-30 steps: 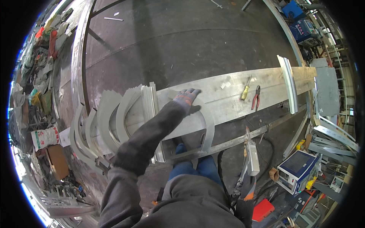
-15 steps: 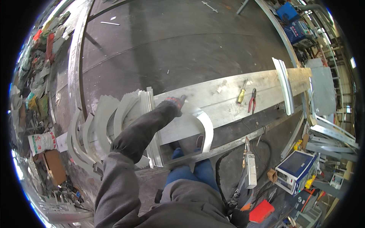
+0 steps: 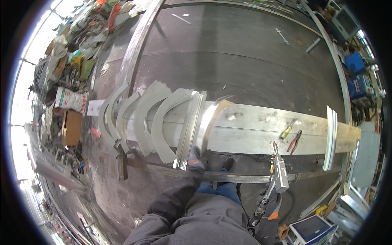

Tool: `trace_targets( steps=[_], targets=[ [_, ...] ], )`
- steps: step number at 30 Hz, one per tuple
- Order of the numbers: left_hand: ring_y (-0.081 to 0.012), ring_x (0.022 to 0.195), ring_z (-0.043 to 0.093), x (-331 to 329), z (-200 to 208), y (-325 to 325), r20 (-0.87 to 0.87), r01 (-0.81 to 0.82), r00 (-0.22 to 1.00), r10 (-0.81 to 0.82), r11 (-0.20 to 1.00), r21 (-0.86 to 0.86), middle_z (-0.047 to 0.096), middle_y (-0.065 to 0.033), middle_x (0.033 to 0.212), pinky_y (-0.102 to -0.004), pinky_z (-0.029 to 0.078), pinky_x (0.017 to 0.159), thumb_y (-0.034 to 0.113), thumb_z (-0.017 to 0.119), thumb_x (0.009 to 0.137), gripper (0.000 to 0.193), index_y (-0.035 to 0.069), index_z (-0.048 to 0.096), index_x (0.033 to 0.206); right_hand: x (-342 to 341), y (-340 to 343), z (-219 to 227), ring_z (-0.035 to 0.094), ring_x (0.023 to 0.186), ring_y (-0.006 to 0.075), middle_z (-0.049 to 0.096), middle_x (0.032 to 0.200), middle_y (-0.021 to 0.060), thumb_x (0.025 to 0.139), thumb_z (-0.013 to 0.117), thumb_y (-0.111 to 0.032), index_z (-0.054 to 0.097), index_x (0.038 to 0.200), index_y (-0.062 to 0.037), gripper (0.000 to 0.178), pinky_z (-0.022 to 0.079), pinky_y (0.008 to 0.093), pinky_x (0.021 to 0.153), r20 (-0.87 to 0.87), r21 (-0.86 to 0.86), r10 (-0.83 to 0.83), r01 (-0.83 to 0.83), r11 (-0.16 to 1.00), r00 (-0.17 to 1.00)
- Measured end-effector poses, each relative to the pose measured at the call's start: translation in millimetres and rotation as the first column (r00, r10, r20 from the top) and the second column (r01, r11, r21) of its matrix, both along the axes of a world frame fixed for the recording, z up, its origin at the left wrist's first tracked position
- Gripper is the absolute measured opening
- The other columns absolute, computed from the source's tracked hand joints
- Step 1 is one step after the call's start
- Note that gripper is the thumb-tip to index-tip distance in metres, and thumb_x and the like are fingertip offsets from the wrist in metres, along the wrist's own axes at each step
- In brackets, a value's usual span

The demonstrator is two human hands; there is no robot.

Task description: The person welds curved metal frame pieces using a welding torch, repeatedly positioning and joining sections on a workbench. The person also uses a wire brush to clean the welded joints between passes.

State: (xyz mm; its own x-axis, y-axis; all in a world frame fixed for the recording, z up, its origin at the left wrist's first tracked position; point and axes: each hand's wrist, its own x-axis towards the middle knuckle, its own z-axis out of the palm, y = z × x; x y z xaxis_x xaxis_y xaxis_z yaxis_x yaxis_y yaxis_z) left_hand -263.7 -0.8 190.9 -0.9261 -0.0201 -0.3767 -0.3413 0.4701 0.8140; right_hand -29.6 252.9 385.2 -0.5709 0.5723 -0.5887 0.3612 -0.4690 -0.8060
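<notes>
A curved metal strip [image 3: 208, 122], blurred along its far end, arcs across the long metal plank [image 3: 249, 141], just right of a bundle of straight metal profiles [image 3: 191, 128]. At its near end is my gloved left hand [image 3: 196, 160], fingers closed around the strip, partly hidden by its own back. My right hand [image 3: 261, 206], in a dark glove, grips a hand-held welding gun [image 3: 280, 174] low on the right. The gun's box-shaped grey body tilts upward, its thin nozzle close to the plank's near edge.
Several curved grey plates [image 3: 163, 126] overlap on the plank's left part. Farther right lie a yellow-handled screwdriver [image 3: 286, 131], red-handled pliers [image 3: 294, 143] and a short metal profile [image 3: 330, 139]. A steel frame rail [image 3: 241, 178] runs before my legs. Scrap [image 3: 85, 45] is heaped at the far left.
My view has swung left. My left hand has moved from the plank's far side to the near side, and the curved strip now lies closer to the straight profiles. The welding gun stays in my right hand.
</notes>
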Motion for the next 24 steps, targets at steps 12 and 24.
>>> trace_targets(
  steps=[12, 24],
  targets=[
    [-0.0244, 0.090, 0.071, 143, -52, 21, 0.393, -0.072, 0.919, 0.039, 0.995, 0.070, 0.075, -0.0132, 0.101, -0.0379, 0.055, 0.083, 0.022, 0.081, 0.087, 0.044, 0.007, 0.063, 0.125, 3, 29, -4, 0.061, 0.052, 0.0142, 0.064, 0.086, 0.0099, 0.103, 0.060, -0.052, 0.054, 0.130, 0.0006, 0.060, 0.049, 0.0292, 0.042, 0.023, -0.058, 0.154, -0.152, 0.987, 0.988],
    [-0.0203, 0.090, 0.071, 210, -120, 17, 0.324, -0.041, 0.943, 0.073, 0.994, -0.104, 0.077, -0.0065, 0.095, -0.0350, 0.054, 0.081, 0.020, 0.080, 0.088, 0.033, 0.011, 0.072, 0.118, 15, 18, -36, 0.060, 0.053, 0.0134, 0.065, 0.090, 0.0118, 0.104, 0.058, -0.051, 0.053, 0.134, -0.0001, 0.059, 0.048, 0.0286, 0.042, 0.144, -0.098, 0.221, -0.208, 0.973, 0.965]
  ],
)
